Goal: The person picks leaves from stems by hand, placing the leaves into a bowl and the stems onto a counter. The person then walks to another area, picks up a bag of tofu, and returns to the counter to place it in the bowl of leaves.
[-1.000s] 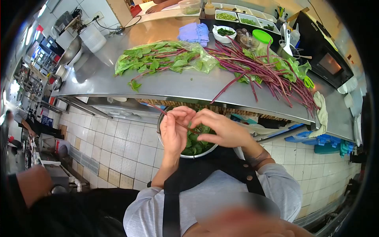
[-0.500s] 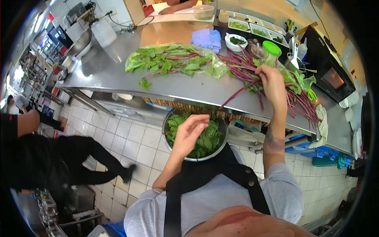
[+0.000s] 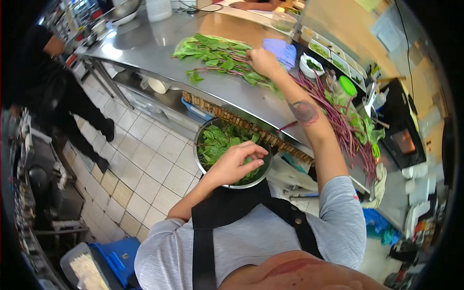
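Note:
My right hand (image 3: pixel 264 63) reaches across the steel table, its fingers curled closed on the stem end of the leafy greens (image 3: pixel 212 54). These greens have reddish stems and lie in a spread bunch, partly on a clear plastic bag. At the table's front edge, my left hand (image 3: pixel 237 163) hovers over a metal bowl (image 3: pixel 197 153) with thumb and fingers apart, holding nothing. Picked green leaves (image 3: pixel 217 143) fill much of the bowl. Under and beyond my right forearm lies a pile of long purple-red stems (image 3: pixel 355 140), some with leaves on them.
A blue cloth (image 3: pixel 280 52), a white bowl of chopped greens (image 3: pixel 311 66) and a green-lidded container (image 3: pixel 347 86) stand along the back. Trays of chopped ingredients (image 3: pixel 338 60) sit behind them. A black oven (image 3: pixel 401 135) is at right. Another person (image 3: pixel 53 92) stands at left.
My right hand has moved left from the purple-red stems to the leafy greens. The left hand stays over the bowl. The view has turned, and the person at left has shifted.

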A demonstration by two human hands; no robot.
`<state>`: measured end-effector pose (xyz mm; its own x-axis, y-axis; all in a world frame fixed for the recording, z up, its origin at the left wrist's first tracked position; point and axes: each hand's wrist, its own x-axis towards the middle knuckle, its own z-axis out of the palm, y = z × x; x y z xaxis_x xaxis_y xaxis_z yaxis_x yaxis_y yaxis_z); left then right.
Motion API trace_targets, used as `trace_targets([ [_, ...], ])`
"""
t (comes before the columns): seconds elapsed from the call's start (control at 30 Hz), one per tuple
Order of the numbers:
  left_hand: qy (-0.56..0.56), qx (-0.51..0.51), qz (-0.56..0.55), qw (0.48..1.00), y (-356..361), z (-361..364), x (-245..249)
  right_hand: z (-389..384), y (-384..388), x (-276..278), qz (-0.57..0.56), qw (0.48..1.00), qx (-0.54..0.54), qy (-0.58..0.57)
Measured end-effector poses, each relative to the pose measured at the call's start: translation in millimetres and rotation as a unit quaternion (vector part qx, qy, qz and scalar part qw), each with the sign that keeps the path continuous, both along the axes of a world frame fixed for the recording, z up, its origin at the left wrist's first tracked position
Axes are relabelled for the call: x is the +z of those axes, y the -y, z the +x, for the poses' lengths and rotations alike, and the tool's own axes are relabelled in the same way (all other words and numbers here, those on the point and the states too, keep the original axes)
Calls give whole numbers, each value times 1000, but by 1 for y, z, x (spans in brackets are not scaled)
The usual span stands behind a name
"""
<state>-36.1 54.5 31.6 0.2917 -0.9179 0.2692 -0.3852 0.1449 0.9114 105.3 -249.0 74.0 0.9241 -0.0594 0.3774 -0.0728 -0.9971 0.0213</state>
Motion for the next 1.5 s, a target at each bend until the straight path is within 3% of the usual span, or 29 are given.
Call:
trace_targets([
  [0.1,-5,4,0,1000,-10,4,-5,28,11,-24,-56,998,-31,14],
  [0.23,-9,0,-3,1000,-11,10,-10,25,9,-17,-98,995,-30,-7],
  [0.37,-2,-8,0,1000,-8,11,-7,25,25,-8,-11,992,-41,119],
  [0.47,-1,-14,-2,1000,-6,10,-9,18,42,18,26,969,4,245],
  [0.57,2,-16,12,1000,-4,10,-15,5,35,53,120,947,-12,298],
  [0.67,-6,-19,15,1000,-2,9,-17,-7,26,78,133,923,-57,357],
  [0.8,-7,-16,5,1000,0,11,-21,-19,16,95,147,873,-19,465],
  [0.9,-28,30,-39,998,5,20,-24,-18,26,84,142,928,-22,344],
  [0.93,-19,83,-51,995,10,25,-24,-15,34,74,99,953,-51,282],
  [1.03,80,268,-90,956,21,49,-18,-16,48,54,137,987,-57,66],
  [1.13,195,352,-143,904,35,71,0,-27,33,48,158,978,-32,132],
  [1.27,305,377,-191,854,87,132,15,-34,17,44,164,964,37,205],
  [1.33,326,408,-123,844,124,175,9,-46,-2,51,160,957,38,239],
  [1.43,287,403,-7,869,159,206,18,-58,-10,51,160,943,50,288],
  [1.5,331,385,13,862,169,218,23,-66,-11,52,159,930,55,325],
])
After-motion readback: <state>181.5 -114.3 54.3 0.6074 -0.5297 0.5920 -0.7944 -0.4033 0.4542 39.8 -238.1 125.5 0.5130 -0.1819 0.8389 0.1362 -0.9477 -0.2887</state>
